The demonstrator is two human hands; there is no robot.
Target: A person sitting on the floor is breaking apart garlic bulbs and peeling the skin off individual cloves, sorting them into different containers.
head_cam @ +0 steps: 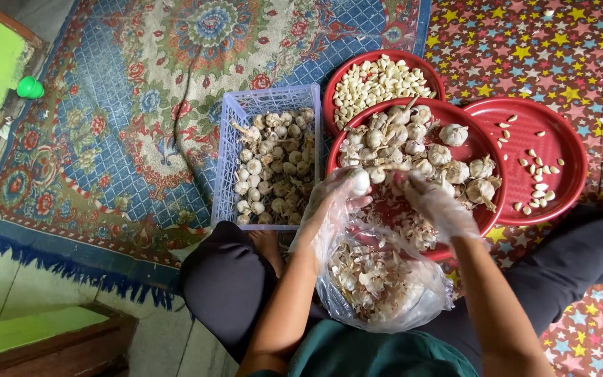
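While seated cross-legged, gloved L hand [340,192] clamped on garlic bulb [361,181] over red tray [486,150] | R hand [437,202] fingers curled, grip can't tell | clear bag [385,283] in lap, likely for skins | peeled cloves bowl [336,80] behind, lilac crate [232,150] at L | no labels seen

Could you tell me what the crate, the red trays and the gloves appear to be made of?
Crate: likely moulded plastic, pale lilac, open lattice walls. Red trays: probably plastic, smooth with a glossy sheen. Gloves on the left hand and right hand: thin clear plastic film, wrinkled, see-through.
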